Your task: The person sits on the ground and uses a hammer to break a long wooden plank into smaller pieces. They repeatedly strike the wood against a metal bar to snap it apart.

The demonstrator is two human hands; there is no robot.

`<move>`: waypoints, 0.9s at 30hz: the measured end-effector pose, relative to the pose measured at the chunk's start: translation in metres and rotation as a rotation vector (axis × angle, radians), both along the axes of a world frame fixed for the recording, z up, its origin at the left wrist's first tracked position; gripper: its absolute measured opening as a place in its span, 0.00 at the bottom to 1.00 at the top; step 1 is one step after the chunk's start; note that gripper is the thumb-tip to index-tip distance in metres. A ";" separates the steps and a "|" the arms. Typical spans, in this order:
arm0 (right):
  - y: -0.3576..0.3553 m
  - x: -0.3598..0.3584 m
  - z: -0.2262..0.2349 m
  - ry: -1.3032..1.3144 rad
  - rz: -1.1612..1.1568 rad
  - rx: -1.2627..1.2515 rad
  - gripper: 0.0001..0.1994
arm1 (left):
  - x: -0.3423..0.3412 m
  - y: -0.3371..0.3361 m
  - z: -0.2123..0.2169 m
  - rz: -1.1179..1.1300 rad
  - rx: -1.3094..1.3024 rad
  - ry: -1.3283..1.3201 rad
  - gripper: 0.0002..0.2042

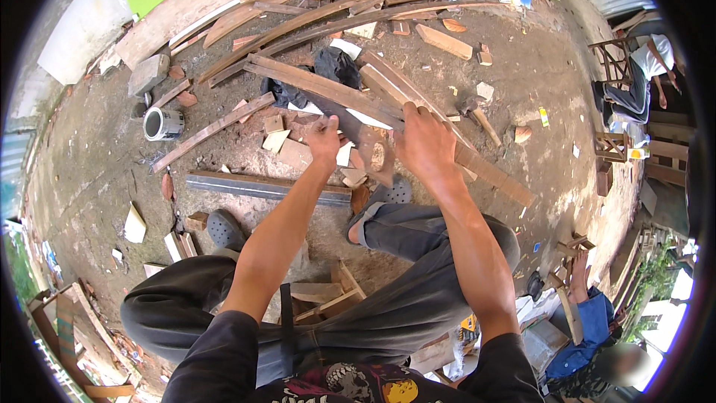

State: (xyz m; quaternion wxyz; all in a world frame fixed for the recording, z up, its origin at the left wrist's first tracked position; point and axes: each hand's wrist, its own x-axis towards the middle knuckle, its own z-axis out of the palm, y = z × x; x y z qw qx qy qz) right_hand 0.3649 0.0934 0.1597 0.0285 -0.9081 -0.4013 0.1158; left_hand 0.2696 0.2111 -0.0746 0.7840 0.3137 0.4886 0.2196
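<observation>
The long wooden strip (321, 87) slants across in front of the seated person, its left end the farther from the body. The right hand (426, 140) is closed over it, fingers bent across the top. The left hand (324, 138) is on its near side with curled fingers, close to a flat dark sheet (367, 140); I cannot tell whether it grips the sheet.

Beyond the strip, curved lengths of wood (335, 11) lie crowded together, and a black plastic bag (337, 67) is bunched just behind it. Right of the strip are a hammer (481, 119) and a loose wood block (444, 42). On its near side a dark beam (268, 188) lies on the ground between the strip and the 2 clogs (226, 229), with pale scraps (276, 140) scattered near the left hand. Well to the right of the strip, 2 other people sit: 1 in a white top (656, 56), 1 in blue cloth (585, 336).

Left of the strip stands an open metal can (164, 125), splashed on the outside, near a concrete block (149, 75); what the can holds is hard to make out. The bag's contents do not show.

The right hand covers part of the strip, so whether the marked wood (496, 176) past it is the same piece is unclear. The sheet is partly hidden under the strip.
</observation>
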 end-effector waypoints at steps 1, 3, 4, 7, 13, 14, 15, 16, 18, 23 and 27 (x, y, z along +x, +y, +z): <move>-0.001 0.001 0.000 -0.010 0.003 0.003 0.19 | 0.005 -0.005 0.001 -0.045 -0.020 0.001 0.11; -0.002 0.002 0.004 -0.002 -0.021 0.015 0.19 | 0.013 -0.014 0.004 -0.120 -0.051 0.004 0.11; -0.002 0.002 0.005 0.004 -0.032 0.024 0.19 | 0.016 -0.018 0.002 -0.150 -0.060 0.009 0.11; -0.005 0.004 0.003 -0.035 -0.023 0.024 0.18 | 0.019 -0.031 -0.005 -0.206 -0.129 -0.016 0.11; 0.003 0.003 0.005 0.045 -0.027 0.037 0.19 | 0.003 -0.048 -0.034 -0.673 -0.302 0.051 0.23; 0.003 0.004 0.003 0.041 -0.022 0.035 0.19 | -0.003 -0.048 -0.033 -0.718 -0.275 0.085 0.23; 0.004 0.004 0.002 0.036 -0.016 0.034 0.19 | -0.010 -0.047 -0.031 -0.762 -0.247 0.120 0.23; 0.004 0.003 0.002 0.032 -0.012 0.034 0.19 | -0.019 -0.046 -0.030 -0.808 -0.219 0.155 0.24; 0.011 0.001 0.009 0.042 0.001 0.016 0.20 | -0.042 -0.042 -0.043 -0.690 -0.208 0.223 0.22; 0.022 -0.005 0.017 0.078 0.038 -0.003 0.21 | -0.096 -0.026 -0.071 -0.404 -0.068 0.431 0.23; 0.020 -0.009 0.021 0.089 0.040 -0.039 0.22 | -0.100 -0.005 -0.075 -0.493 0.275 0.656 0.30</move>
